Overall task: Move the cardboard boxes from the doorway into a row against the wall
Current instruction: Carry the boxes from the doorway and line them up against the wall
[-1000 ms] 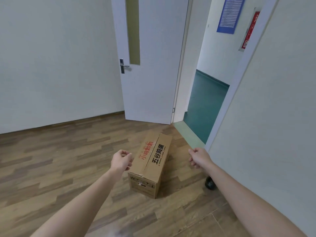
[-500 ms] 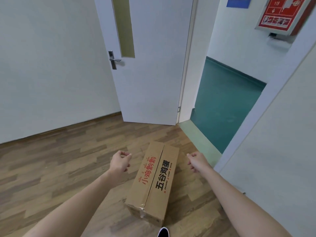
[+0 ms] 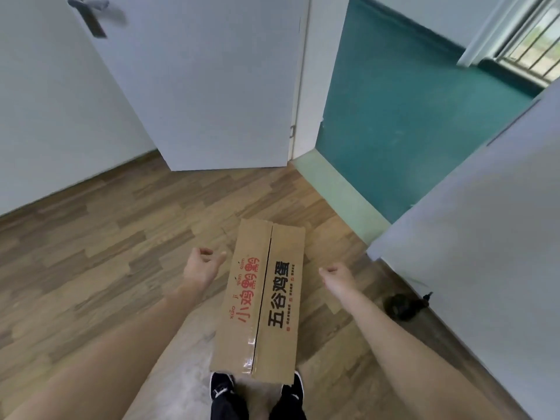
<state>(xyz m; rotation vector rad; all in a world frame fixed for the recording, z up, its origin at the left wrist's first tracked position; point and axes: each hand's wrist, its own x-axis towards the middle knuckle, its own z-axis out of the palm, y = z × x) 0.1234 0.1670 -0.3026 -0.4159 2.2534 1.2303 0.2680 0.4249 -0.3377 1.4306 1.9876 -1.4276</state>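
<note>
Left hand [image 3: 201, 269], right hand [image 3: 336, 275] half-curled, empty, flanking cardboard box [image 3: 262, 301] (untouched); bare wood floor [image 3: 91, 253] left.

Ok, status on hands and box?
Left hand and right hand open, empty, flanking cardboard box. Box on floor, untouched. Dark doorstop by right wall.

Soft even daylight; door handle [image 3: 91, 13] motion-blurred; edges bowed by wide-angle.
</note>
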